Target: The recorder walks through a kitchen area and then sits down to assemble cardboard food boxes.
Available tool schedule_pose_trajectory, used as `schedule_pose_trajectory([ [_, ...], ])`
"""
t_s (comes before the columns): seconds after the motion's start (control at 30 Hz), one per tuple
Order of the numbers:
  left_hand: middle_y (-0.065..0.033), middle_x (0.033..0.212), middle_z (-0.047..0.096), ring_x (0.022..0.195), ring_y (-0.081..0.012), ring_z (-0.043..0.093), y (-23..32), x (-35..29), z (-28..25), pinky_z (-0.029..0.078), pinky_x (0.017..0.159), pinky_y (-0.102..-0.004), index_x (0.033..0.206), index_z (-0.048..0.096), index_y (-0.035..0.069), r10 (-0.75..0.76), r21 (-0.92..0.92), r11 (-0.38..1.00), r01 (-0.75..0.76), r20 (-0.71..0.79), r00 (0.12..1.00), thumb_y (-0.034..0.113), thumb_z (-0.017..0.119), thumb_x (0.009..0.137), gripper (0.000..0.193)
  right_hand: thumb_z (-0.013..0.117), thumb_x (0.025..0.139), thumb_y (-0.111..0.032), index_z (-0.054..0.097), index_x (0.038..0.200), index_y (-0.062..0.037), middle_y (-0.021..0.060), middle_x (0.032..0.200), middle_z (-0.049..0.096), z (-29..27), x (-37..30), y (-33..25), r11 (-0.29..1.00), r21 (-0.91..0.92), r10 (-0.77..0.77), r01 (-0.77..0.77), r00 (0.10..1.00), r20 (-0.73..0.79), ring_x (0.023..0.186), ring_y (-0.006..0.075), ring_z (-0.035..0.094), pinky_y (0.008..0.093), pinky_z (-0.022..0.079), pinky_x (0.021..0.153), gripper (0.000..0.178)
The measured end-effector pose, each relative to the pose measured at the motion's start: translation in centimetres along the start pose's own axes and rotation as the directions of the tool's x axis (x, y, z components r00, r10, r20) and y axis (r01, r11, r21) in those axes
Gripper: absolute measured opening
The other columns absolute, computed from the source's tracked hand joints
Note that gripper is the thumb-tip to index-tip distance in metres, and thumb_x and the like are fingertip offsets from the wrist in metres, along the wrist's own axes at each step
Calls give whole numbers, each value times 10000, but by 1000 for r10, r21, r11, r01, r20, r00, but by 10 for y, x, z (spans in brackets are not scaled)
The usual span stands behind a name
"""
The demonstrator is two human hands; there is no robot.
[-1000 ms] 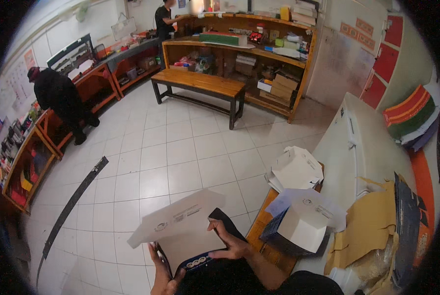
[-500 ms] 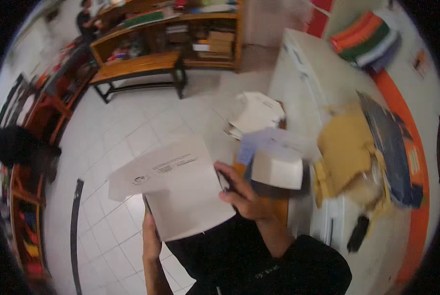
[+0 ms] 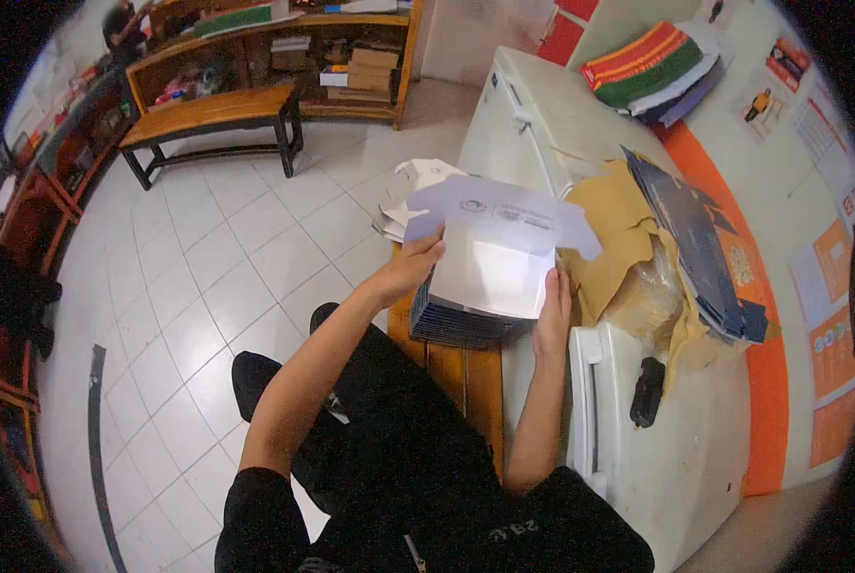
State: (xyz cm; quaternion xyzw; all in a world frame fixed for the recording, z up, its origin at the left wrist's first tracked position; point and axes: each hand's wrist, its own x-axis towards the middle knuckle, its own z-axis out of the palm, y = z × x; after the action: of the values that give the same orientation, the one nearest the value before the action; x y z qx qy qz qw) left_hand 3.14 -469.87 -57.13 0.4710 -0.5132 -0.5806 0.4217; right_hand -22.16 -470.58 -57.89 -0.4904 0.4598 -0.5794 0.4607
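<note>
A white-lined paper box (image 3: pixel 494 277) sits on a stack of nested dark blue boxes (image 3: pixel 451 323), its printed lid flap (image 3: pixel 518 215) raised at the far side. My left hand (image 3: pixel 410 265) is closed on the box's left edge, with the fingers near the base of the flap. On the opposite side, my right hand (image 3: pixel 553 310) grips the right wall, thumb and fingers pointing up. The undersides of both hands' grips are partly hidden.
The stack stands on a wooden bench (image 3: pixel 480 392). Behind it lie flat white cartons (image 3: pixel 422 181). A white chest freezer (image 3: pixel 675 458) on the right bears torn brown paper (image 3: pixel 604 210), dark blue flat sheets (image 3: pixel 690 248) and a black object (image 3: pixel 648 392). Another bench (image 3: pixel 212 113) stands farther off.
Both hands have swung right with the white-lined box, from over the floor onto the stack. My view has also turned right.
</note>
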Motion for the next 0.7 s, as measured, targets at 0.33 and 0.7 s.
schedule_pose_trajectory([
  [0.33,-161,1360,486,1255,-239,446,-9,6,-7,366,1048,-332,1442,329,3,-55,167,984,69,-89,995,253,388,1028,487,462,1011,-333,438,1374,-10,110,1365,485,-10,14,25,988,-105,126,-109,977,171,1261,198,423,331,295,1078,486],
  [0.7,-216,1235,538,1184,-301,486,-32,7,-32,367,998,-362,1385,359,-34,113,387,920,-53,-136,984,171,397,976,459,466,964,-170,265,1406,84,219,1370,440,19,21,2,925,-256,359,-281,867,345,1297,245,385,348,280,1081,548],
])
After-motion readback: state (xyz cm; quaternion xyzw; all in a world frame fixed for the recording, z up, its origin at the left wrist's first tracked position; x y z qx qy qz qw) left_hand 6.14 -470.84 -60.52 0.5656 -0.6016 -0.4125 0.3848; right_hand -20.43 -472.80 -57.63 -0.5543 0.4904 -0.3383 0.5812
